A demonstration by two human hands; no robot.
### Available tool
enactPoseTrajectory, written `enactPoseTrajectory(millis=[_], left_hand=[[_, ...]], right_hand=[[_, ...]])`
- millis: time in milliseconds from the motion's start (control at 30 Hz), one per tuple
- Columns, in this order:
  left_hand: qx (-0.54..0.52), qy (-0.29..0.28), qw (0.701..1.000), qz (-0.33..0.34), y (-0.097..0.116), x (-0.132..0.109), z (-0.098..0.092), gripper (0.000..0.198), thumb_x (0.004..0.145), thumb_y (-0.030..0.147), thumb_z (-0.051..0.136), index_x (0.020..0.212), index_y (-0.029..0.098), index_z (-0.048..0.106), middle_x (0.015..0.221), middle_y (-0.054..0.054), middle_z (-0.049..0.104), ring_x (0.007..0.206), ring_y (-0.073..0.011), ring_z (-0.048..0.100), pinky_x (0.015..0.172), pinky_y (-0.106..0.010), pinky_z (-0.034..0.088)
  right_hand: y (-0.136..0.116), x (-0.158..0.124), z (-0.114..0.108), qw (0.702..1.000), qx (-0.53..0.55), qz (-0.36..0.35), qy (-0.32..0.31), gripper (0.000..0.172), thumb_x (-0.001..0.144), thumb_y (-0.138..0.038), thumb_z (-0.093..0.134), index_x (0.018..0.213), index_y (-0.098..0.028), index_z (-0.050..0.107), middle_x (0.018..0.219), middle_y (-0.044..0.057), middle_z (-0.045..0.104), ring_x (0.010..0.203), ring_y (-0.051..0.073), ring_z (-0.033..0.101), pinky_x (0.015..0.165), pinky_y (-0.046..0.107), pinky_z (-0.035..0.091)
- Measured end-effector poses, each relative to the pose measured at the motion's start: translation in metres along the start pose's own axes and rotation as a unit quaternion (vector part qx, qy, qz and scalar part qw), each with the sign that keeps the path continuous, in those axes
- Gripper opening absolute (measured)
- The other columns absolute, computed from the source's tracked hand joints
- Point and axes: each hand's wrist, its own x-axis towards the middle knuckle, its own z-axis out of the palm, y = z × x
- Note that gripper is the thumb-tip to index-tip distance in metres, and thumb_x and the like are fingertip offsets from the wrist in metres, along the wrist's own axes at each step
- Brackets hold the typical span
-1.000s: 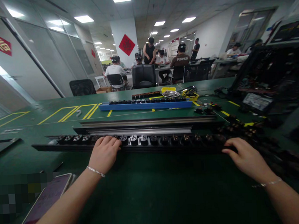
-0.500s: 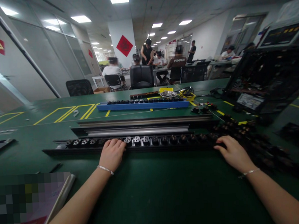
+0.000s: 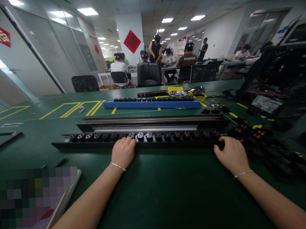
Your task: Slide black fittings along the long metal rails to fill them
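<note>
A long black power strip (image 3: 167, 142) lies across the green table in front of me, with a row of round black sockets set along its channel. A few sockets near its middle look lighter and shinier. My left hand (image 3: 123, 153) is closed over the front edge left of the middle, its fingertips by the sockets. At the right end my right hand (image 3: 232, 152) is curled, thumb in front and fingers on top; the dark part between them is hard to make out. Close behind lie silver-and-black metal rails (image 3: 143, 129).
A blue channel (image 3: 152, 103) with black sockets lies farther back. Loose black sockets (image 3: 252, 132) are heaped at the right, near a large open black case (image 3: 267, 83). A pixelated purple item (image 3: 49, 200) lies front left. Seated and standing people (image 3: 156, 50) are beyond the table.
The view has shifted slightly. My right hand has moved a little inward and its thumb and fingers curl more at the strip's right end. My left hand stays on the strip's front edge.
</note>
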Motion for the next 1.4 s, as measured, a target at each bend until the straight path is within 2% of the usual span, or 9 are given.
enactPoseTrajectory(millis=[233, 333, 467, 700, 800, 933, 1033, 1200, 1400], left_hand=[[0.004, 0.004, 1.000, 0.003, 0.002, 0.001, 0.001, 0.016, 0.085, 0.017, 0.044, 0.078, 0.019, 0.058, 0.078, -0.006, 0.059, 0.076, -0.0204, 0.053, 0.067, -0.033, 0.037], [-0.013, 0.010, 1.000, 0.005, 0.003, 0.001, 0.002, 0.017, 0.087, 0.020, 0.043, 0.080, 0.020, 0.059, 0.080, -0.006, 0.060, 0.078, -0.0208, 0.054, 0.069, -0.034, 0.038], [-0.067, 0.047, 0.996, 0.023, 0.008, 0.003, 0.001, 0.018, 0.086, 0.024, 0.046, 0.095, 0.020, 0.061, 0.100, -0.008, 0.063, 0.098, -0.0241, 0.053, 0.084, -0.038, 0.039], [-0.121, 0.035, 0.990, 0.068, 0.034, 0.026, 0.000, 0.040, 0.085, 0.033, 0.050, 0.122, 0.019, 0.050, 0.132, -0.008, 0.050, 0.128, -0.0245, 0.036, 0.107, -0.042, 0.024], [-0.127, 0.015, 0.990, 0.059, 0.051, 0.041, 0.004, 0.049, 0.082, 0.041, 0.053, 0.126, 0.020, 0.046, 0.137, -0.008, 0.045, 0.130, -0.0255, 0.034, 0.108, -0.045, 0.022], [-0.141, -0.008, 0.989, 0.031, 0.066, 0.054, 0.014, 0.055, 0.078, 0.050, 0.056, 0.124, 0.021, 0.047, 0.133, -0.010, 0.049, 0.123, -0.0275, 0.042, 0.106, -0.048, 0.023], [-0.150, -0.014, 0.988, 0.018, 0.065, 0.056, 0.020, 0.055, 0.078, 0.051, 0.056, 0.125, 0.023, 0.047, 0.128, -0.010, 0.053, 0.117, -0.0270, 0.047, 0.106, -0.049, 0.022], [-0.134, -0.010, 0.991, -0.017, 0.052, 0.054, 0.025, 0.053, 0.079, 0.050, 0.054, 0.125, 0.025, 0.047, 0.131, -0.010, 0.050, 0.121, -0.0287, 0.043, 0.108, -0.054, 0.012], [-0.144, -0.005, 0.989, -0.016, 0.044, 0.052, 0.032, 0.053, 0.080, 0.050, 0.054, 0.126, 0.025, 0.047, 0.126, -0.010, 0.055, 0.113, -0.0272, 0.049, 0.106, -0.052, 0.016]], right_hand=[[-0.038, 0.000, 0.001, 0.998, 0.045, -0.031, -0.018, 0.021, 0.076, -0.030, 0.047, 0.090, -0.015, 0.053, 0.090, 0.011, 0.059, 0.088, 0.024, 0.054, 0.080, 0.038, 0.042], [-0.043, 0.000, 0.002, 0.998, 0.055, -0.032, -0.021, 0.020, 0.076, -0.029, 0.047, 0.090, -0.016, 0.053, 0.090, 0.011, 0.059, 0.087, 0.024, 0.053, 0.080, 0.037, 0.042], [-0.040, 0.001, 0.004, 0.997, 0.073, -0.028, -0.020, 0.016, 0.077, -0.028, 0.048, 0.088, -0.017, 0.052, 0.089, 0.010, 0.059, 0.087, 0.023, 0.053, 0.079, 0.037, 0.040], [-0.046, 0.001, 0.005, 0.997, 0.071, 0.019, -0.038, 0.007, 0.076, -0.022, 0.047, 0.070, -0.021, 0.045, 0.084, 0.007, 0.060, 0.085, 0.023, 0.052, 0.072, 0.036, 0.036], [-0.046, 0.001, 0.006, 0.995, 0.093, 0.019, -0.032, 0.008, 0.076, -0.019, 0.048, 0.069, -0.021, 0.044, 0.088, 0.006, 0.061, 0.087, 0.023, 0.052, 0.074, 0.036, 0.036], [-0.042, 0.002, 0.010, 0.989, 0.146, 0.004, -0.012, 0.009, 0.075, -0.016, 0.049, 0.070, -0.022, 0.044, 0.089, 0.006, 0.061, 0.090, 0.022, 0.051, 0.076, 0.034, 0.038], [-0.045, 0.007, 0.016, 0.985, 0.170, 0.002, -0.006, 0.009, 0.076, -0.015, 0.050, 0.072, -0.022, 0.045, 0.089, 0.006, 0.061, 0.090, 0.022, 0.051, 0.075, 0.033, 0.039], [-0.061, 0.019, 0.025, 0.982, 0.187, -0.001, -0.007, 0.008, 0.076, -0.014, 0.050, 0.074, -0.021, 0.048, 0.089, 0.007, 0.061, 0.091, 0.021, 0.051, 0.077, 0.033, 0.040], [-0.052, 0.024, 0.023, 0.980, 0.178, -0.060, -0.065, 0.004, 0.080, -0.021, 0.049, 0.082, -0.021, 0.053, 0.097, 0.006, 0.062, 0.097, 0.021, 0.051, 0.085, 0.035, 0.039]])
